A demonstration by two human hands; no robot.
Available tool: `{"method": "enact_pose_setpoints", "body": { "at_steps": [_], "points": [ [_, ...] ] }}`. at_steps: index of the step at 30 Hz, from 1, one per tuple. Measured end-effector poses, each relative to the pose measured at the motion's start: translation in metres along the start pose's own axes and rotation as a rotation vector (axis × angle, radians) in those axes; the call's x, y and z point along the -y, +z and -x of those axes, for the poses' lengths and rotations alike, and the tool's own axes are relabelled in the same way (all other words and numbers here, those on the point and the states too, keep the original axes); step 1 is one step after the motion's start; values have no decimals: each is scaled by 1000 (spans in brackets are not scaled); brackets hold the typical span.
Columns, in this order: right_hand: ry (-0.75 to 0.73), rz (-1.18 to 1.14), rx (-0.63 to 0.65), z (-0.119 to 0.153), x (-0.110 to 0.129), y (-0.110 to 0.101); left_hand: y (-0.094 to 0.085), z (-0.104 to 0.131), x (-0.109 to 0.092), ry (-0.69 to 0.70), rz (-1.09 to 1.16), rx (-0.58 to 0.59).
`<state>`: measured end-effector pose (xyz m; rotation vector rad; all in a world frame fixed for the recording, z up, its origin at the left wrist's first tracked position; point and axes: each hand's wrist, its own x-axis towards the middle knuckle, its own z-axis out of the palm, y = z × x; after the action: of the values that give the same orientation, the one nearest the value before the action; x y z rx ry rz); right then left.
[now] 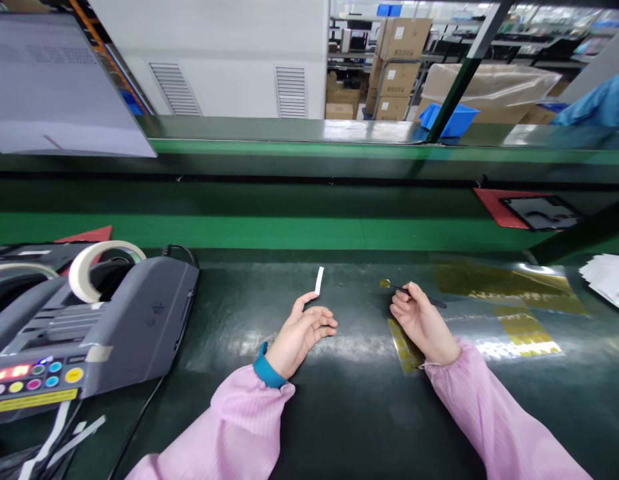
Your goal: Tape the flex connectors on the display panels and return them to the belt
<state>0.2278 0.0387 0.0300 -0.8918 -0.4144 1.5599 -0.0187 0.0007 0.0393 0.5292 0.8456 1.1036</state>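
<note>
My left hand point(302, 333), with a blue band at the wrist, is raised over the dark bench with its fingers apart. A short white strip point(319, 281) clings to the tip of its index finger and points upward. My right hand point(422, 323) pinches dark tweezers point(431, 301), whose tips point left. At those tips is a small yellow translucent piece point(385, 283). A sheet with yellow film point(405, 350) lies partly under my right hand, and larger yellow film sheets point(509, 287) lie to its right.
A grey tape dispenser point(134, 327) with a cream tape roll point(82, 277) stands at the left, cables beside it. White papers point(609, 279) lie at the right edge. A slanting dark post point(584, 230) and a raised shelf edge point(289, 148) stand behind.
</note>
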Motion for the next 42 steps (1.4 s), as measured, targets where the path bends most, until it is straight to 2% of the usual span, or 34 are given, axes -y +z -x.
{"method": "enact_pose_setpoints", "body": {
  "at_steps": [30, 34, 38, 42],
  "points": [
    [-11, 30, 11, 1, -1, -2, 1, 2, -1, 3, -4, 1],
    [-80, 69, 20, 1, -1, 0, 1, 2, -1, 2, -3, 5],
    [-285, 349, 53, -11, 23, -5, 0, 2, -1, 2, 1, 9],
    [-572, 856, 19, -52, 81, -30, -1, 2, -3, -14, 8, 9]
  ]
}}
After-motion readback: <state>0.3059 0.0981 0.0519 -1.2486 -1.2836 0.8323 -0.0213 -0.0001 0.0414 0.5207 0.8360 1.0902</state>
